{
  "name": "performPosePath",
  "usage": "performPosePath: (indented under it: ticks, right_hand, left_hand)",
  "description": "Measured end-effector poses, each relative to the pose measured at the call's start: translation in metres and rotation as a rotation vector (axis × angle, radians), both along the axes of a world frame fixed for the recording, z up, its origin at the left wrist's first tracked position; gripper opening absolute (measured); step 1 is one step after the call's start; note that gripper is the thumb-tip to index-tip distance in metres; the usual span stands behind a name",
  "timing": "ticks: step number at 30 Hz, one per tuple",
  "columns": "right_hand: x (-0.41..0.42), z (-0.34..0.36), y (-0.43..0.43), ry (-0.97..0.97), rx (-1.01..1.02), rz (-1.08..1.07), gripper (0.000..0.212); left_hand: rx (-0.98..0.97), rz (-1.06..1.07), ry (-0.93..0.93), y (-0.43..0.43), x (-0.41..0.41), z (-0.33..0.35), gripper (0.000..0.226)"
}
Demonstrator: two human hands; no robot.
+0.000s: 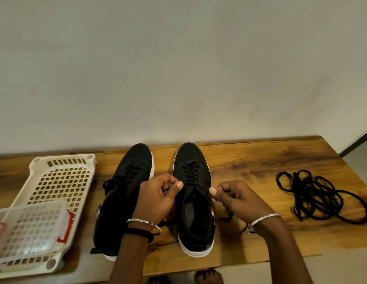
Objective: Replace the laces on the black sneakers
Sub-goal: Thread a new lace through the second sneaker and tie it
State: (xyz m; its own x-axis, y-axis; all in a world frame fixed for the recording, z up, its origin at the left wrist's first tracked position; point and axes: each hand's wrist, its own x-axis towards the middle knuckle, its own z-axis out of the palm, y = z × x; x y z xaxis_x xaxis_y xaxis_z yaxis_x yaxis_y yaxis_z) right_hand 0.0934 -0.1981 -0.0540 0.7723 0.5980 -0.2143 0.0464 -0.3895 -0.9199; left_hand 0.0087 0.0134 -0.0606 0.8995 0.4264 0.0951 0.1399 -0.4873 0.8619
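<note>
Two black sneakers with white soles stand side by side on the wooden table [250, 160], toes pointing away from me. The right sneaker [194, 201] is laced with a black lace [192, 174]. My left hand [158, 198] pinches one end of that lace at the shoe's left side. My right hand [238, 198] pinches the other end at its right side. The left sneaker [125, 181] lies partly under my left forearm, its lace loosely threaded. A tangled pile of loose black laces [316, 198] lies on the table to the right.
A cream perforated plastic tray [61, 179] sits at the left, with a clear plastic box with a red clasp [31, 228] on its near end. A plain wall rises just behind the table. Bare toes [207, 276] show below the front edge.
</note>
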Motion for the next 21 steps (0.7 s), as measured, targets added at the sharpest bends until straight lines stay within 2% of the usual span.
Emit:
performPosePath:
  ticks: [2,4,8,13,17,21]
  right_hand:
    - [-0.001,0.01,-0.004,0.084,0.09,0.033,0.042]
    - [-0.003,0.015,-0.001,0.187,0.274,-0.011,0.039]
    - [-0.003,0.01,0.015,0.295,0.566,-0.127,0.026]
    - [-0.003,0.004,0.029,0.304,0.696,-0.302,0.045]
    - [-0.008,0.014,0.032,0.473,0.83,-0.281,0.032]
    - [-0.01,0.02,0.034,0.524,0.884,-0.356,0.016]
  left_hand:
    - [-0.032,-0.08,0.023,0.004,-0.001,0.002,0.016]
    - [-0.108,-0.14,0.022,0.005,0.0,0.006,0.02]
    - [-0.389,-0.179,-0.014,0.0,0.005,0.012,0.026]
    - [-0.697,-0.089,-0.109,-0.005,0.014,0.01,0.023]
    - [-0.89,-0.067,-0.202,-0.013,0.018,0.016,0.026]
    - [-0.857,-0.095,-0.229,-0.017,0.017,0.02,0.029]
